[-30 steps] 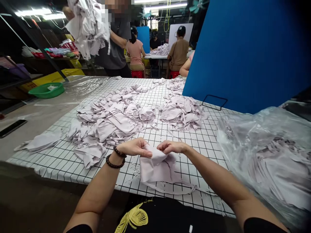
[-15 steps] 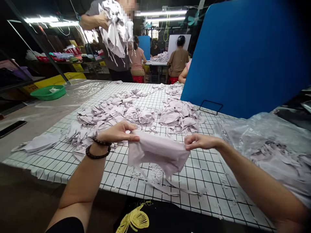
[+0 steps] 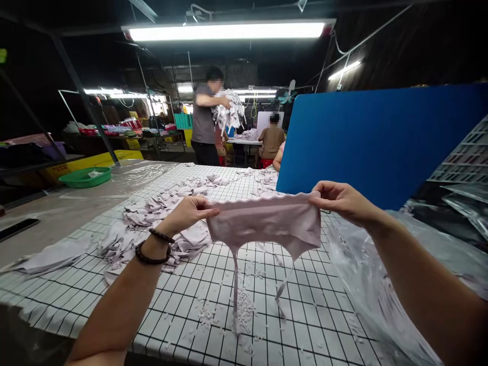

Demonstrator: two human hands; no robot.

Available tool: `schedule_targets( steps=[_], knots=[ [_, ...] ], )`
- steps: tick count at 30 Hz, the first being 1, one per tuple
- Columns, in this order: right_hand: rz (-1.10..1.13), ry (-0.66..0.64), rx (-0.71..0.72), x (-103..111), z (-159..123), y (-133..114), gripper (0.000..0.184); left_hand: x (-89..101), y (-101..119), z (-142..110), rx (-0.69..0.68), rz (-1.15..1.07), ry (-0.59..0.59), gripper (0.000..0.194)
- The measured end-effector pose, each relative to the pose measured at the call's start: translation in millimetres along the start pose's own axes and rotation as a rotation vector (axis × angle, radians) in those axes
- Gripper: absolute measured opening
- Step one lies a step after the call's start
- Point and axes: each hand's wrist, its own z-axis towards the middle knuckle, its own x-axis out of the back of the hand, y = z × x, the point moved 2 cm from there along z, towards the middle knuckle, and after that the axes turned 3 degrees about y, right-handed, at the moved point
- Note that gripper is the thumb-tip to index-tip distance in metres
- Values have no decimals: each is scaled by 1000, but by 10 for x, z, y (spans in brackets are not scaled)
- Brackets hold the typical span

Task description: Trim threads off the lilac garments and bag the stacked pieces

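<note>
A pale lilac bra top [image 3: 263, 221] hangs stretched out above the table, its scalloped edge uppermost and two thin straps dangling below. My left hand [image 3: 189, 209] pinches its top left corner between thumb and fingers. At the top right corner, my right hand [image 3: 339, 199] grips the same edge. Beneath the straps lie many small pale scraps [image 3: 244, 307] on the grid-patterned tablecloth [image 3: 171, 310]. A heap of similar lilac garments [image 3: 152, 218] is spread behind and beside my left hand.
A large blue board [image 3: 366, 142] stands upright behind my right hand. Clear plastic bags [image 3: 354, 264] with lilac pieces lie at the right. At the left are a green basin [image 3: 86, 177] and a phone [image 3: 17, 229]. A person [image 3: 206, 117] carries a garment bundle beyond the table.
Both hands have raised the bra top and pulled it wider, the right hand moving up and rightward; its straps now hang free. My view has tilted up. The person with the bundle appears farther away.
</note>
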Motion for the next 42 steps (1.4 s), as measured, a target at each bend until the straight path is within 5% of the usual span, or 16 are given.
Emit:
schedule_targets(
  steps=[5,10,12,15,20,22,25,29,34,38,42],
  knots=[
    [-2,3,-9,-20,95,-50,40,-25,-196,47,123,-284,-61,33],
    [-50,48,-47,53,221,-37,54,-13,-261,52,236,-220,-62,65],
    [-44,42,-76,-1,212,-102,54,-30,-338,111,258,-113,-63,51],
    [15,-79,-71,-324,72,-342,46,-116,-489,288,250,-107,66,33],
    [142,-528,100,-1169,-137,-737,36,-517,-412,557,75,-694,442,42],
    [82,-405,171,-1291,0,-713,40,-739,-221,557,59,-867,417,48],
    [32,-133,52,-1267,314,-457,50,-998,119,465,-3,-994,161,40],
    [157,-314,-169,-1342,494,-78,51,-1073,308,316,-12,-1050,41,31],
    [26,-257,-193,-1408,524,52,30,-1205,176,95,108,-1341,136,56],
    [-9,-89,-237,-1362,589,-11,31,-1581,-28,-160,148,-1220,231,78],
    [176,58,-221,-1262,598,-158,38,-1814,-257,-301,243,-1067,49,45]
  ],
)
